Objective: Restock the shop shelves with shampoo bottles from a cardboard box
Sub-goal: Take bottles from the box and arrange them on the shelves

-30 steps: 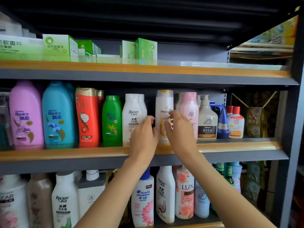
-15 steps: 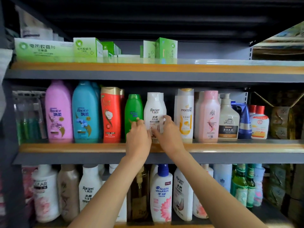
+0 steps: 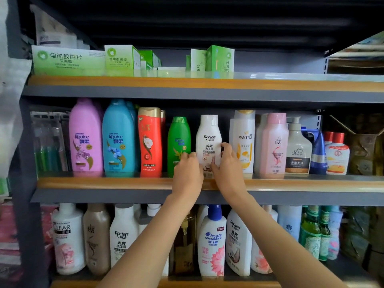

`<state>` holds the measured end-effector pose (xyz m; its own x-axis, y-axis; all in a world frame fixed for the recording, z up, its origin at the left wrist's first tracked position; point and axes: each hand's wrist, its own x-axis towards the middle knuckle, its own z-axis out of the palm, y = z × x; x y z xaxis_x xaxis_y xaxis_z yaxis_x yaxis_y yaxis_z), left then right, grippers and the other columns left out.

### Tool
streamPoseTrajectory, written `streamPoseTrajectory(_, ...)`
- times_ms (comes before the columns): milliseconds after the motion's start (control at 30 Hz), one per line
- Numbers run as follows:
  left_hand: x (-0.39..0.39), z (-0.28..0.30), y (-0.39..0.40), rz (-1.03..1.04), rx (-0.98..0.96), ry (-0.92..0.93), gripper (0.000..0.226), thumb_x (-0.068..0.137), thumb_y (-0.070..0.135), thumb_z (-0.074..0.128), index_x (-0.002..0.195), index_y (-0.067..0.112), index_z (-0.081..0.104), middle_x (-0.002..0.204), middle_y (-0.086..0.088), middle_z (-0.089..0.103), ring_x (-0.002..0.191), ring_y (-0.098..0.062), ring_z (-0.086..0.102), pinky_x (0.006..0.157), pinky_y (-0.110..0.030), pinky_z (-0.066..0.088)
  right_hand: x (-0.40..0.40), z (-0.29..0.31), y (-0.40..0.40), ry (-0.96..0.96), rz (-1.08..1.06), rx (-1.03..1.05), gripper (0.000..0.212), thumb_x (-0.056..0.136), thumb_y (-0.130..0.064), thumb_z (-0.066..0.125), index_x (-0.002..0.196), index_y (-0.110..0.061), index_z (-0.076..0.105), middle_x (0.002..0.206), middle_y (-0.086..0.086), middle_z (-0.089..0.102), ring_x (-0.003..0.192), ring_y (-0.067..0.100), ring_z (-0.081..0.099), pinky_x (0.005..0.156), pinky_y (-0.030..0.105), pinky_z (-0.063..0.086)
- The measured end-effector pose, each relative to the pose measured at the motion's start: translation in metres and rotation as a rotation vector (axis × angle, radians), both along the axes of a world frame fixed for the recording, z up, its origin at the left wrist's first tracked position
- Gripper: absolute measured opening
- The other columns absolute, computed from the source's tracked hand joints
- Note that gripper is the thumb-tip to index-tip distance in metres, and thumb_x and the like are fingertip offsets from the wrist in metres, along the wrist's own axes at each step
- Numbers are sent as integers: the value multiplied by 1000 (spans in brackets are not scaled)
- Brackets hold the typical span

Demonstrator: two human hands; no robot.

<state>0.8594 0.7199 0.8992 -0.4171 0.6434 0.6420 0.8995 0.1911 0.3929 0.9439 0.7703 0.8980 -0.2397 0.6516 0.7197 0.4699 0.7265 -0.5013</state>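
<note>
While gripped low on both flanks, white Raclen bottle upright on middle shelf, near frame centre. Left hand curled round its lower left side, at 8 o'clock of the label; right hand curled round lower right side, at 4 o'clock, fingertips on the label edge. Bottle base hidden behind both hands; contact with shelf not readable.

Same shelf, 9 o'clock of the held bottle: green bottle just beside, partly covered by left fingers; then red bottle, blue Rejoice, pink Rejoice. At 3 o'clock: Pantene just beside, lower label partly behind right hand; pink bottle, pump bottle, dark blue tube, red-capped white bottles.

Top shelf, 12 o'clock: green cartons, a gap, then a second green pair.

Bottom shelf, 6 o'clock: Head & Shoulders between the forearms, Clear, brown bottle, more Raclen, green glass bottles far right. Forearms cross in front of several bottles there; those unreadable.

Far left packets behind plastic blurred. Right edge dark, contents indistinct. Bottom shelf lip cut off by frame.
</note>
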Motion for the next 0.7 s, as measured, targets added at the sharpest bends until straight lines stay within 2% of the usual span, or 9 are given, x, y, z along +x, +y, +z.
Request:
streamPoseTrajectory(133, -1, -1, 1, -9, 14, -5, 26, 94, 14, 44, 119, 8, 51, 120, -12, 52, 108, -31, 56, 85, -37, 44, -1, 0, 0, -35, -18, 20, 50, 90, -4, 54, 135, -7, 32, 131, 13, 46, 118, 25, 48, 92, 27, 41)
streamPoseTrajectory(267, -7, -9, -10, -51, 238, 2, 38, 91, 10, 48, 128, 11, 49, 125, -8, 49, 114, -25, 51, 93, -34, 42, -1, -2, -12, -10, -88, 206, 50, 86, -2, 58, 133, -5, 39, 128, 14, 41, 119, 27, 44, 91, 24, 39)
streamPoseTrajectory(367, -20, -16, -21, 33, 353, 9, 39, 88, 8, 53, 127, 12, 51, 128, -10, 45, 118, -26, 45, 94, -33, 42, -12, 4, -28, -49, -5, 308, 43, 89, -6, 56, 130, -5, 44, 128, 12, 44, 114, 25, 50, 89, 28, 45)
streamPoseTrajectory(467, -31, -20, -25, 74, 278, -43, 40, 88, 9, 52, 128, 11, 50, 136, -13, 40, 124, -30, 43, 99, -37, 39, -32, 10, -39, -146, 40, 201, 34, 94, -14, 50, 127, -7, 43, 122, 9, 52, 108, 24, 55, 86, 32, 46)
streamPoseTrajectory(567, -36, -21, -28, 64, 191, -2, 42, 90, 11, 48, 132, 13, 45, 142, -12, 39, 126, -30, 43, 102, -39, 34, -45, 11, -43, -273, -29, 121, 25, 95, -14, 46, 118, -5, 48, 117, 12, 58, 106, 27, 57, 88, 35, 45)
streamPoseTrajectory(700, -41, -18, -32, 13, 161, 20, 39, 92, 11, 45, 131, 13, 44, 132, -10, 52, 118, -28, 50, 97, -37, 37, -48, 7, -48, -351, -95, 59, 25, 97, -14, 39, 116, -5, 52, 117, 10, 60, 110, 24, 55, 91, 32, 26)
